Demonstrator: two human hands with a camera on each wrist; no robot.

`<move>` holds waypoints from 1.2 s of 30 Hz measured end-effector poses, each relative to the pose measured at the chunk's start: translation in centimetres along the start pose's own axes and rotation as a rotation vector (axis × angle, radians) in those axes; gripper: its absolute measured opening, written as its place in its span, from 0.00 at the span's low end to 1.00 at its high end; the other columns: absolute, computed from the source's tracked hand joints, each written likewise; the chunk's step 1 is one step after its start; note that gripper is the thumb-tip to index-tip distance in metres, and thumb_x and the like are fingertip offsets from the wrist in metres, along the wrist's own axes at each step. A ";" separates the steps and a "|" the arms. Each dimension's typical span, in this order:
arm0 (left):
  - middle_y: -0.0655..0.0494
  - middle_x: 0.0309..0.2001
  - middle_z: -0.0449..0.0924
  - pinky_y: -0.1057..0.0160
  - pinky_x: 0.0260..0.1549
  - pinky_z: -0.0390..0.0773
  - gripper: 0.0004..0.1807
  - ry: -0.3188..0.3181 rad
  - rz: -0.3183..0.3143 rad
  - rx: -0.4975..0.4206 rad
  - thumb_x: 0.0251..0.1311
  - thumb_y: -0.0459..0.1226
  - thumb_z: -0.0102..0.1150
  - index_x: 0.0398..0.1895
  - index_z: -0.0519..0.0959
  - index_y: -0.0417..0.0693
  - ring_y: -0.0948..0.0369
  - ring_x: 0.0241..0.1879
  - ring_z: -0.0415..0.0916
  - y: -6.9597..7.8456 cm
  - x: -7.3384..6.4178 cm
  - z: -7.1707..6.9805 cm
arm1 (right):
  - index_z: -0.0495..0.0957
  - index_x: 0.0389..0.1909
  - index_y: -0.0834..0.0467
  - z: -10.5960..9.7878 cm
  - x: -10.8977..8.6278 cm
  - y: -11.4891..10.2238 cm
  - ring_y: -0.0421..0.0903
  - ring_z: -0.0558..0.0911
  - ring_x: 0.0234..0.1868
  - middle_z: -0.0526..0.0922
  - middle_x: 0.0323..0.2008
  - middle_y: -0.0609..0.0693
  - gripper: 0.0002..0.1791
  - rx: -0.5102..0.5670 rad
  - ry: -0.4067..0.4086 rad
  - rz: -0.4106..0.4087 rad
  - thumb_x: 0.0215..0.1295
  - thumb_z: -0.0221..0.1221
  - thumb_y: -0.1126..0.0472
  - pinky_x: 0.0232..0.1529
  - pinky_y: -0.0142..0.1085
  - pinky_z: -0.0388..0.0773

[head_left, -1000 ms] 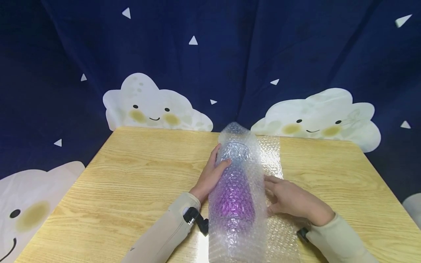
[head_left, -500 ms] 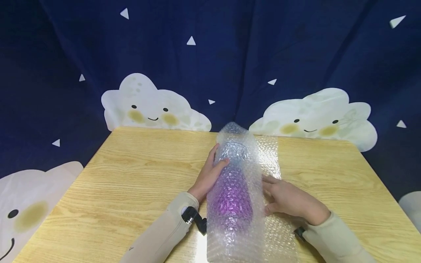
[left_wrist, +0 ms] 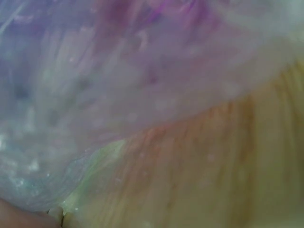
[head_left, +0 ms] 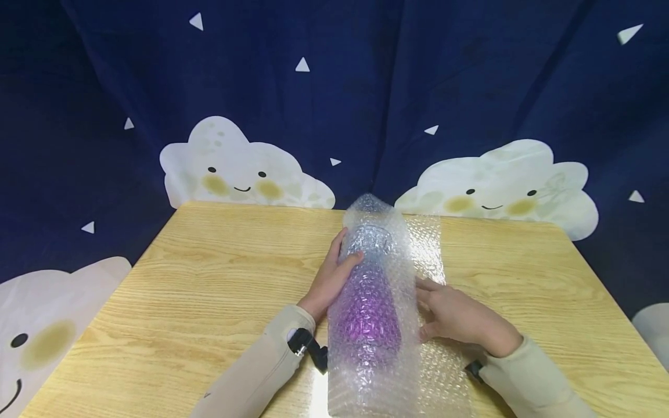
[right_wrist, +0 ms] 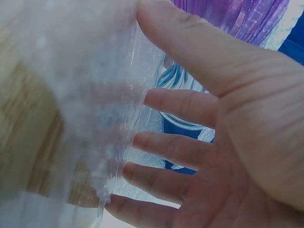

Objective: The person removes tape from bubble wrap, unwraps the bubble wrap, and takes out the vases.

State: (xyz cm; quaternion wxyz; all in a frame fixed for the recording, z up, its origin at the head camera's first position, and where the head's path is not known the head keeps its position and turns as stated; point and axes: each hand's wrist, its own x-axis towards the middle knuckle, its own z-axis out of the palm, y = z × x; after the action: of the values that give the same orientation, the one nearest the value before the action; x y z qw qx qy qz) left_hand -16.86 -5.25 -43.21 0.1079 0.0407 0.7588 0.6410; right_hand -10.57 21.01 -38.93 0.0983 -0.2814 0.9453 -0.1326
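Observation:
A ribbed, vase-like glass piece [head_left: 370,325], purple with a clear bluish end, shows through the bubble wrap [head_left: 368,389] rolled around it. My left hand [head_left: 329,278] grips the bundle from the left, thumb on top and fingers along its side. On the right, my right hand [head_left: 462,316] touches the wrap with spread, fairly straight fingers. The right wrist view shows those fingertips against the film, with purple ribbed glass [right_wrist: 232,19] beyond the thumb. Wrapped film [left_wrist: 109,95] fills much of the blurred left wrist view.
A flat stretch of bubble wrap [head_left: 444,371] spreads from under the bundle on the right. All of it lies on a wooden table [head_left: 235,261]. Behind the far edge hangs a dark blue curtain [head_left: 334,87] with smiling clouds.
The head view has shifted slightly, moving everything a little to the left. Both hands keep their places on the bundle.

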 end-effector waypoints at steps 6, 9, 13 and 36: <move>0.58 0.86 0.45 0.31 0.80 0.48 0.45 -0.002 -0.013 0.037 0.64 0.67 0.55 0.81 0.45 0.87 0.47 0.84 0.48 0.3 -0.1 -0.4 | 0.69 0.75 0.57 -0.1 0.0 0.1 0.72 0.75 0.68 0.65 0.76 0.68 0.53 0.008 0.013 -0.016 0.46 0.78 0.48 0.70 0.62 0.73; 0.59 0.86 0.45 0.32 0.80 0.47 0.46 -0.012 -0.023 0.050 0.63 0.67 0.56 0.81 0.45 0.87 0.48 0.84 0.46 0.5 -0.1 -0.6 | 0.68 0.76 0.56 -0.1 0.0 0.1 0.71 0.77 0.66 0.65 0.76 0.67 0.54 0.010 0.017 -0.020 0.45 0.78 0.47 0.69 0.61 0.74; 0.60 0.86 0.44 0.34 0.81 0.47 0.46 -0.027 -0.035 0.054 0.63 0.67 0.56 0.81 0.45 0.86 0.50 0.85 0.44 0.9 -0.3 -0.9 | 0.69 0.75 0.57 -0.2 0.0 0.0 0.71 0.76 0.67 0.66 0.76 0.67 0.54 0.010 0.012 -0.005 0.45 0.78 0.46 0.70 0.61 0.73; 0.55 0.86 0.43 0.34 0.81 0.49 0.44 -0.014 -0.026 0.022 0.66 0.67 0.53 0.80 0.43 0.89 0.47 0.84 0.47 1.5 -0.3 -1.2 | 0.76 0.67 0.65 -0.1 -0.1 -0.2 0.72 0.76 0.66 0.67 0.73 0.73 0.47 -0.010 -0.018 0.021 0.47 0.78 0.47 0.68 0.62 0.74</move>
State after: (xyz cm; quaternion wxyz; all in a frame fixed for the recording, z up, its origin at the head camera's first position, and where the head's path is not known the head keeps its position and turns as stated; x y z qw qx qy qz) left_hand -16.92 -6.26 -41.50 0.1211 0.0367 0.7656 0.6307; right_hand -10.45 20.90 -38.76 0.1069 -0.2733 0.9479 -0.1242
